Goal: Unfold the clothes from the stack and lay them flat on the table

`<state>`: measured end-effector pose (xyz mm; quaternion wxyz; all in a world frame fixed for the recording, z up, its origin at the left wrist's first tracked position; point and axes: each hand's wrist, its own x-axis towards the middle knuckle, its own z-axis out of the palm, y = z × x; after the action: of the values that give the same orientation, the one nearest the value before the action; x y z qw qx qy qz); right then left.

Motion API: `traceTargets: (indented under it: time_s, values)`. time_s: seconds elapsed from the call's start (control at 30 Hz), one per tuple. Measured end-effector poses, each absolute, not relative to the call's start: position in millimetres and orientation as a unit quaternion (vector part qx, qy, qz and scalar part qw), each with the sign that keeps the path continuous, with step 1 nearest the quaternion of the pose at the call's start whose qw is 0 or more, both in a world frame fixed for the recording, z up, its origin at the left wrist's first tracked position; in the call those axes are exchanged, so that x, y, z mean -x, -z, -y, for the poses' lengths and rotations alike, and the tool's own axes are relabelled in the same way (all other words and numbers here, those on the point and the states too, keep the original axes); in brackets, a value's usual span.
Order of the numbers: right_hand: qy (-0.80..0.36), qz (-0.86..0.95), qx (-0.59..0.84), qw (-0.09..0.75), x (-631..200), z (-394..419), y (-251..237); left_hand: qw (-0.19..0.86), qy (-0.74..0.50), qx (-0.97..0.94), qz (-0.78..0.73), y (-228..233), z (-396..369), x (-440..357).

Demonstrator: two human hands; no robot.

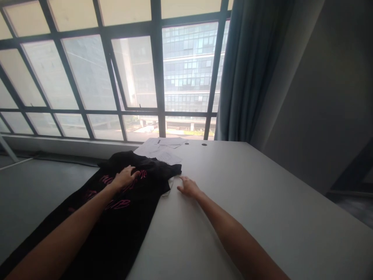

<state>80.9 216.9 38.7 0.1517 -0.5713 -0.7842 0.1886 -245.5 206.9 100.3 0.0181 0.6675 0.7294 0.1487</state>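
Looks like an office, pretty high up too. Big dark-framed window (pixel 116 74) wall with a glass office block (pixel 189 66) right across the street, plain white bench (pixel 262 202) with cable holes (pixel 204 144) at the back edge, some papers (pixel 163 149) lying there, grey curtain (pixel 247 70) and bare grey walls. Nothing homey about it.

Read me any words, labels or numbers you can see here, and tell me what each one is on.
Pink lettering on the black garment: partly covered by the left hand and too blurred to read for certain; the lowest line seems to end in "UB".
Print on the paper sheets at the table's far edge: too small to read.
Nothing else carries text.
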Motion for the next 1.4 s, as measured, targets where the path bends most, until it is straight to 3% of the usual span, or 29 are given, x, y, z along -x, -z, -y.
traceTargets:
  time_s: [0.13,0.33,0.6,0.87,1.1,1.27,1.4]
  values:
    - [-0.136,0.778,0.597,0.141,-131,-205,-25,0.052,-0.06,-0.701,-0.709,-73,-175,192]
    - [-0.092,0.763,0.629,0.121,-206,-174,-18,0.007,-0.03,-0.741,-0.671,-38,-128,134]
    - [-0.065,0.739,0.656,0.135,-310,-119,-8,0.017,-0.071,-0.716,-0.694,-15,-133,143]
    - [-0.069,0.734,0.652,0.178,-321,-99,5,0.009,-0.089,-0.675,-0.732,-20,-158,145]
    - [-0.07,0.733,0.651,0.185,-323,-99,6,0.044,-0.271,-0.641,-0.717,-22,-149,159]
    - [-0.059,0.734,0.648,0.194,-326,-98,8,-0.051,-0.422,-0.588,-0.688,-37,-143,148]
    - [-0.036,0.726,0.635,0.261,-301,-104,-8,-0.086,-0.548,-0.569,-0.608,-82,-137,133]
